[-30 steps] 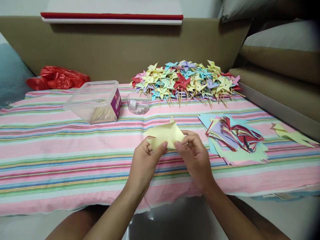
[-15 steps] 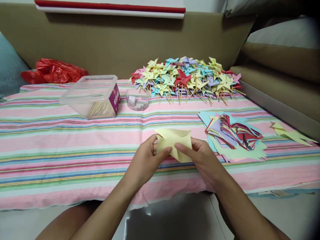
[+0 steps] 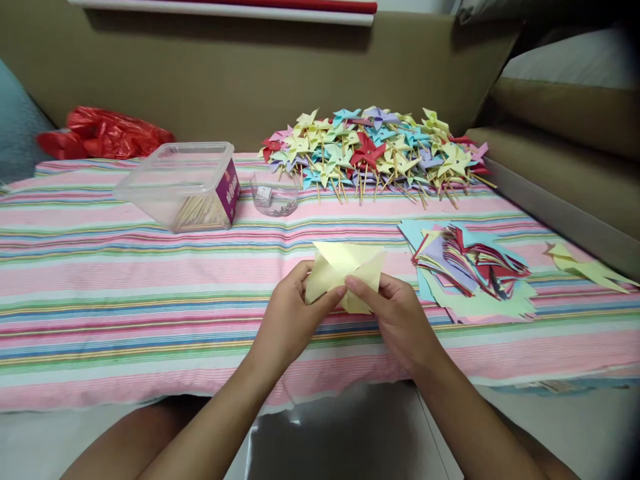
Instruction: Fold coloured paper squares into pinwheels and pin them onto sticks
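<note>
Both hands, left hand [image 3: 287, 320] and right hand [image 3: 400, 320], are pinching one yellow paper [image 3: 345, 270] between fingertips. Beyond them are sitting one plastic box [image 3: 180, 187] holding sticks and one small cup [image 3: 274, 195] holding pins.

Soft, even indoor light falls from above, leaving the striped cloth [image 3: 125, 267] bright and colours clear, with only faint shadows under the clear box [image 3: 180, 183] and a dim band beneath the white ledge [image 3: 220, 10]. The glossy floor [image 3: 345, 433] below the table edge carries a pale glare (no harsh hotspot), while the corners darken and smear, worst at the right, and straight edges bow slightly toward the frame's borders
</note>
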The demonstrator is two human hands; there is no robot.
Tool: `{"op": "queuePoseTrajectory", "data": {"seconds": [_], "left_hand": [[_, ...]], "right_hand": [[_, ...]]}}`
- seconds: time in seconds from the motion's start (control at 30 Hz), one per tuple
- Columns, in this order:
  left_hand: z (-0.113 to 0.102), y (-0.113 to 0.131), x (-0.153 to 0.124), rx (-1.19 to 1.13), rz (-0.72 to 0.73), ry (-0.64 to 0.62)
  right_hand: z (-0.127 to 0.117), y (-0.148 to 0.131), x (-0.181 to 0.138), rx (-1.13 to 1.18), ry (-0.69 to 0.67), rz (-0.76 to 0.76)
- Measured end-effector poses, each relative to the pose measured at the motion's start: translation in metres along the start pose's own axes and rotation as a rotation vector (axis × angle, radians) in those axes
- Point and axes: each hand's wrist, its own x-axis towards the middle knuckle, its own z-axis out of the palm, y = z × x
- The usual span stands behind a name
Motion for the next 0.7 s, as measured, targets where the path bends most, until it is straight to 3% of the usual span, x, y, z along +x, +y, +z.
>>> {"op": "queuePoseTrajectory", "data": {"seconds": [0.3, 0.7], "left_hand": [[-0.0022, -0.0001, -0.0006, -0.181, -0.028, -0.010], [-0.0068, 0.0029, -0.0012, -0.105, 0.008, -0.007]], "right_hand": [[0.0017, -0.0012, -0.0008, 0.037, -0.015, 0.001], [0.0030, 0.0015, 0.0022, -0.023, 0.008, -0.015]]}}
